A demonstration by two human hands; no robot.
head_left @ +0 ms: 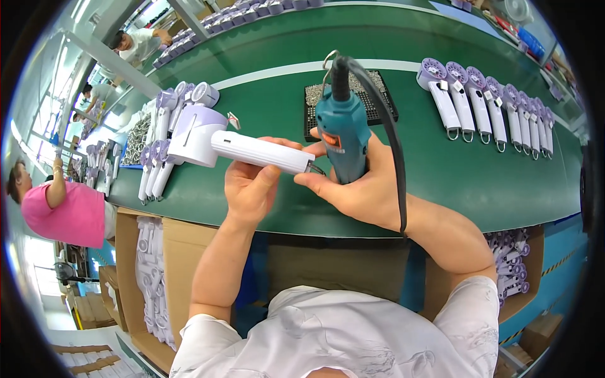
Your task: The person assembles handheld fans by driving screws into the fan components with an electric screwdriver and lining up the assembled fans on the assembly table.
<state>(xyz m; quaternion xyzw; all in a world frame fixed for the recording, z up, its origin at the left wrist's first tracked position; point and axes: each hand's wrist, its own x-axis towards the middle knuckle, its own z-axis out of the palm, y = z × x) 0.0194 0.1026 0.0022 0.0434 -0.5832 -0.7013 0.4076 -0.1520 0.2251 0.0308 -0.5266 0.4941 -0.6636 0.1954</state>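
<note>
My left hand (247, 194) is closed around the white handle of a handheld fan (259, 151), which lies nearly level with its round lilac-and-white head to the left. A small metal loop (318, 169) sticks out of the handle's right end. My right hand (372, 192) grips a teal electric screwdriver (342, 126) with an orange switch, held upright. Its thumb and a finger reach to the handle end beside the loop; whether they pinch it I cannot tell. The screwdriver's lower tip is hidden by the hand.
Behind the screwdriver lies a black tray (389, 101) of small metal parts. Several finished-looking fans (477, 104) line the green bench's right side; more fans (165, 129) lie left. A black cable (394, 142) hangs over my right wrist. Cardboard boxes (189, 252) stand below; a person in pink (66, 211) is at left.
</note>
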